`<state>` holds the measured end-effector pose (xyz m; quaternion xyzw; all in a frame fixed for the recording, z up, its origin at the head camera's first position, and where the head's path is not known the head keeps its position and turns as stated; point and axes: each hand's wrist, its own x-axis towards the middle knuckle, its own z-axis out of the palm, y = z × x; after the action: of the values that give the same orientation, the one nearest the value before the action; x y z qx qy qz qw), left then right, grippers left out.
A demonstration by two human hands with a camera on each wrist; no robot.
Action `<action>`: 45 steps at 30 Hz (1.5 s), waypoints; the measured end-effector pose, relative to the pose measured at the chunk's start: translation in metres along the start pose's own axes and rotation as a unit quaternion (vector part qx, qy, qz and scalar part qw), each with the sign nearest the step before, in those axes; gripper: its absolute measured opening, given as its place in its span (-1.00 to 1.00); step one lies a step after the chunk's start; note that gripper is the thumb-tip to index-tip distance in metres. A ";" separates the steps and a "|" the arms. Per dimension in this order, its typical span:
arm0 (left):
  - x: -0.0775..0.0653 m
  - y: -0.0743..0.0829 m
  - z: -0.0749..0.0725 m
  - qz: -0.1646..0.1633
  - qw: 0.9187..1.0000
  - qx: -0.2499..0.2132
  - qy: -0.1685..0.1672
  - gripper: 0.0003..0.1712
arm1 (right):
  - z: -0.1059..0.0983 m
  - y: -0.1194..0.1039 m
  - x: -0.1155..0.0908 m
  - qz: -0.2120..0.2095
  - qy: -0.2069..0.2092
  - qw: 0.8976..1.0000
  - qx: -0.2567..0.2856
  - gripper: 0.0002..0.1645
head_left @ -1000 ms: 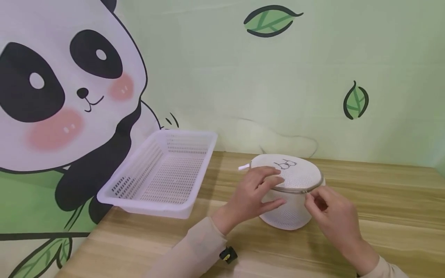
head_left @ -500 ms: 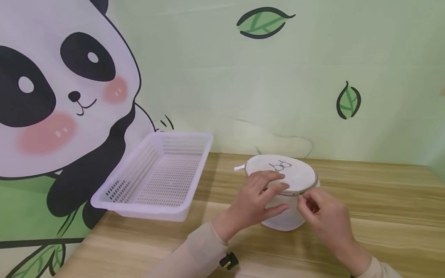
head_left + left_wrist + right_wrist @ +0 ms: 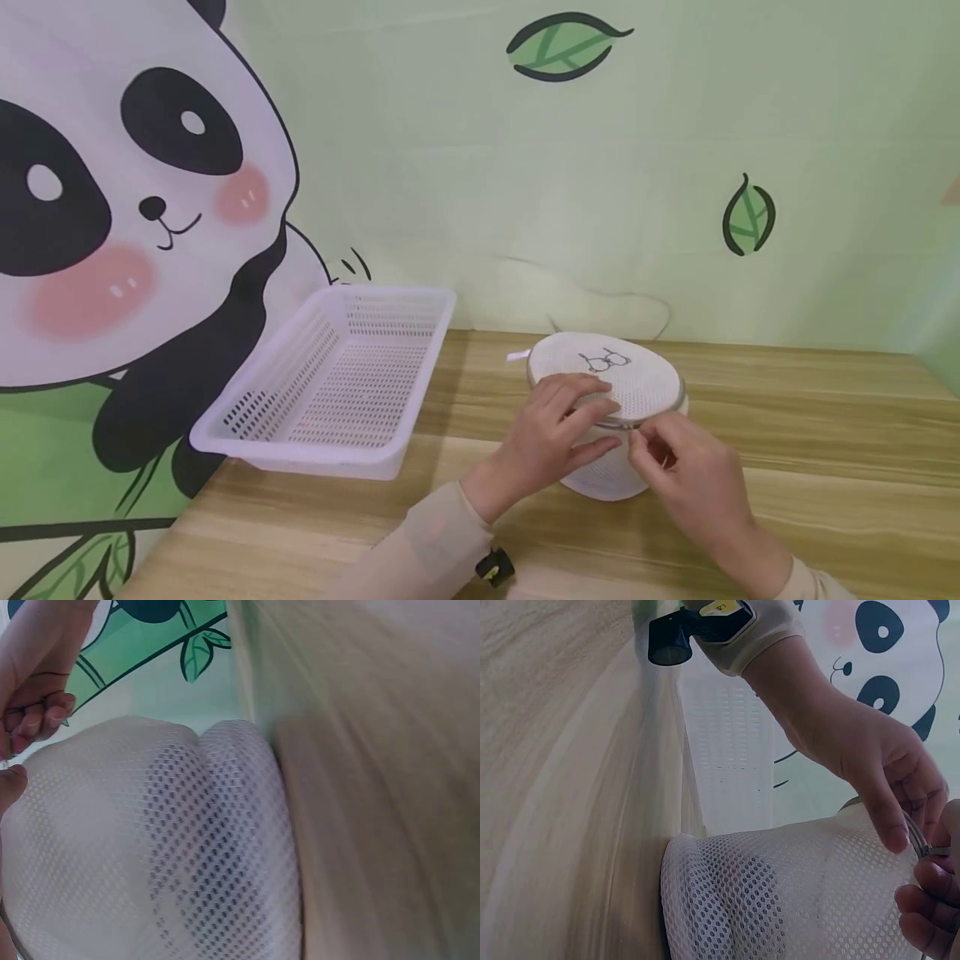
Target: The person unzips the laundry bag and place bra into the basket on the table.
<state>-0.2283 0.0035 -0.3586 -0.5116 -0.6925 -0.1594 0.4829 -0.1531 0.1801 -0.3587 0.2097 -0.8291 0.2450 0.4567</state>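
Note:
A round white mesh laundry bag (image 3: pixel 600 479) stands upright on the table, its flat lid (image 3: pixel 648 379) edged by a grey zipper. In the head view my left hand (image 3: pixel 547 433) rests its fingers on the lid, with the thumb held apart in front of the side wall. My right hand (image 3: pixel 697 471) pinches the zipper pull at the bag's near rim. From the right wrist, the zipper slider (image 3: pixel 925 850) shows close to the right fingertips. Folds run across the lower mesh (image 3: pixel 225 825) in the left wrist view; what lies inside cannot be made out.
A white perforated plastic basket (image 3: pixel 330 456) stands left of the bag on the wooden table (image 3: pixel 825 433). Behind is a pale green wall (image 3: pixel 450 167) with a panda and leaves. A small white tab (image 3: pixel 518 356) sticks out at the bag's far left. A black device (image 3: pixel 495 567) sits at my left wrist.
My right hand has travelled left along the near rim with the zipper pull, closer to the left hand. The left hand stays on the lid. The head view has shifted slightly.

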 end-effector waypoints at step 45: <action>-0.014 -0.004 0.011 -0.008 0.999 -0.029 0.010 -0.81 | 0.007 -0.007 -0.006 -0.032 0.000 0.999 0.003 -0.85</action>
<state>-0.2366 0.0020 -0.3743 -0.5182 -0.6869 -0.1885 0.4735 -0.1511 0.1708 -0.3654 0.2374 -0.8214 0.2329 0.4634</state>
